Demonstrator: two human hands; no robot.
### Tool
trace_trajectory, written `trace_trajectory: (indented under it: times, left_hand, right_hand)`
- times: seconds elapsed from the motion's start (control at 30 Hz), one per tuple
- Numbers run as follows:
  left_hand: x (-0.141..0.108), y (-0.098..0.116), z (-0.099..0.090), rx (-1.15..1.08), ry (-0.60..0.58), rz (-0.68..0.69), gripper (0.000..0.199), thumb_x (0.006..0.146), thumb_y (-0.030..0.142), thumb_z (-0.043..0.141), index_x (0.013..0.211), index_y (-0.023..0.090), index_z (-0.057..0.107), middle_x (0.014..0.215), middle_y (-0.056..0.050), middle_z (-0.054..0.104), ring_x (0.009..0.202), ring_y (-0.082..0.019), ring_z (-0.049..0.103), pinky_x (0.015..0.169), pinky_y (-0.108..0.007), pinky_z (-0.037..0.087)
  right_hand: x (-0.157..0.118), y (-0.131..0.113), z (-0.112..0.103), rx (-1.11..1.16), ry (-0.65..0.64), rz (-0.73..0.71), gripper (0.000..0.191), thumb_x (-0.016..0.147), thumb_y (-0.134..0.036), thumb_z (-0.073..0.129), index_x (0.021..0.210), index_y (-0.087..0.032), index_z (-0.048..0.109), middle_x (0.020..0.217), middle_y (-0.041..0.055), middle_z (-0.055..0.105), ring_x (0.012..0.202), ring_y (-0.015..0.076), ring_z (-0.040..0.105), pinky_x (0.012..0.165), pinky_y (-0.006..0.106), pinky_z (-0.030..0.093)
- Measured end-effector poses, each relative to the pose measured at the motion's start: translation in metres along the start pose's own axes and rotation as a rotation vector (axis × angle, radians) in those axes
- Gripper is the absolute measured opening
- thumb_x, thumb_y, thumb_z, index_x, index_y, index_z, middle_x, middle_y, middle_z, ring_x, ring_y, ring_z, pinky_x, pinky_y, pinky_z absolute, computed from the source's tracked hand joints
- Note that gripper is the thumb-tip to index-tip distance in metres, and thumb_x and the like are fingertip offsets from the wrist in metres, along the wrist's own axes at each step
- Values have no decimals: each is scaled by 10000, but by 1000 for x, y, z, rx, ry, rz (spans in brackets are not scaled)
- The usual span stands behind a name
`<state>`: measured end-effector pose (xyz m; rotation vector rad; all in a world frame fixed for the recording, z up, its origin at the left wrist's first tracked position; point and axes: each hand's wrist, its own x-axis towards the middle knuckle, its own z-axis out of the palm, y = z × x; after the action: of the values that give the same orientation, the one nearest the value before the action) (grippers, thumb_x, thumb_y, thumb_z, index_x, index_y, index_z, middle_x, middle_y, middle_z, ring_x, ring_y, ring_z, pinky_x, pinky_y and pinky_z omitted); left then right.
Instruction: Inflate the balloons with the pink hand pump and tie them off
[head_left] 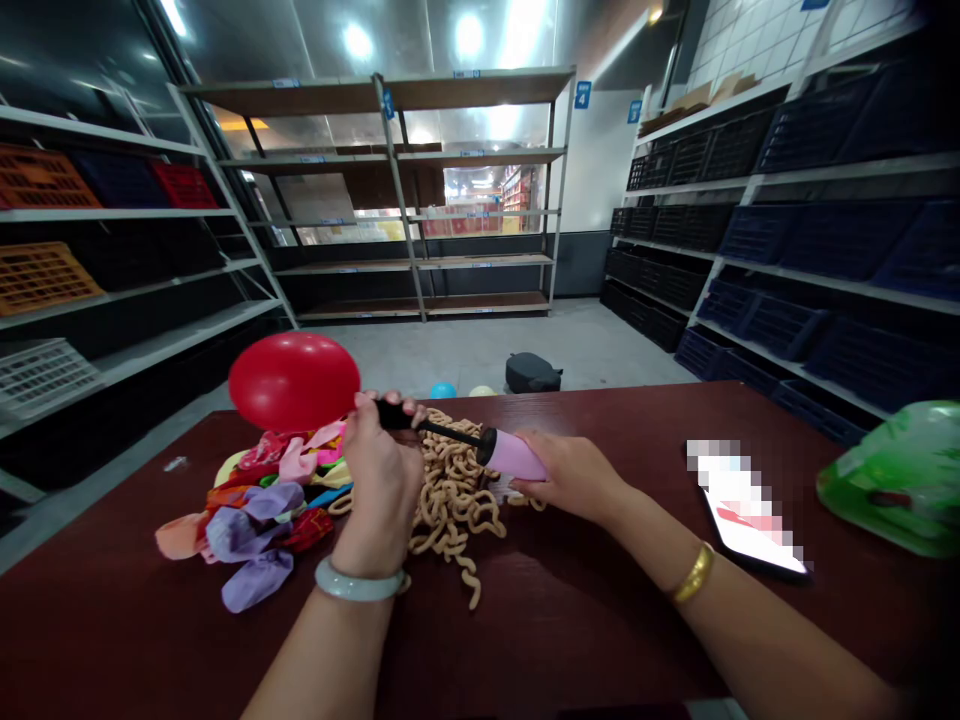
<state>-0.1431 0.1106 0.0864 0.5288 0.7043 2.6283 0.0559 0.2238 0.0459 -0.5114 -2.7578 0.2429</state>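
Holding the pump (514, 455) between both hands, you have it above the middle of the tabletop (600, 620), slightly tilted, its black end to the left and its lilac barrel to the right, with a thin black rod showing between them. The red balloon (295, 382) beside the black end is inflated, smooth and glossy, rounded and wider than it is tall in this view, over the far left part of the tabletop.

The fingers of your left hand (381, 475) are curled closed around the black end, close to the balloon's neck. The fingers of your right hand (574, 472) are closed around the lilac barrel. Limp balloons (255, 520) in many colors lie in a heap to the left, and a pile of tan wavy strands (450, 490) lies below and beyond the pump. A phone (750, 510) and a green bag (900, 480) are at the right.

Your left hand hides the balloon's neck, so you cannot tell how it meets the pump. The green bag is cut off by the right edge, and part of the phone's screen is pixelated.
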Motion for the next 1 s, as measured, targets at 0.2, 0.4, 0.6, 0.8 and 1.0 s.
trace_trajectory:
  times: [0.2, 0.4, 0.6, 0.8, 1.0]
  left_hand:
    - [25, 25, -14, -8, 60, 79, 167, 895, 324, 529, 795, 204, 468, 663, 7, 503, 562, -132, 510, 523, -254, 397]
    - [11, 3, -7, -48, 36, 83, 180, 878, 335, 564, 809, 203, 465, 670, 13, 494, 568, -120, 499, 515, -236, 378]
    - [-34, -35, 11, -45, -43, -40, 203, 840, 319, 631, 815, 200, 467, 709, 13, 499, 616, -119, 513, 576, -249, 424]
    - [-56, -45, 22, -36, -51, -98, 180, 852, 314, 618, 825, 202, 480, 732, 13, 500, 619, -111, 507, 619, -262, 447]
    - [-52, -40, 22, -5, -35, -115, 224, 844, 345, 623, 794, 199, 460, 695, 15, 499, 586, -112, 499, 576, -254, 436]
  right_hand:
    - [0, 17, -1, -16, 15, -29, 594, 813, -521, 586, 1317, -228, 469, 1193, 95, 641, 1002, 282, 625, 768, 362, 446]
    - [-1, 20, -2, -31, 22, -19, 570, 822, -528, 560, 1294, -216, 486, 1118, 92, 670, 921, 280, 646, 722, 364, 446]
    - [-2, 2, -4, -63, 31, 14, 562, 825, -512, 578, 1294, -226, 458, 1127, 84, 663, 912, 262, 645, 716, 343, 437]
    - [-2, -10, -6, -18, 33, 28, 516, 822, -506, 586, 1245, -235, 465, 1110, 63, 667, 888, 250, 652, 673, 316, 421]
    - [0, -12, -1, -6, 21, 17, 533, 820, -496, 592, 1268, -240, 462, 1132, 61, 659, 899, 248, 648, 685, 320, 422]
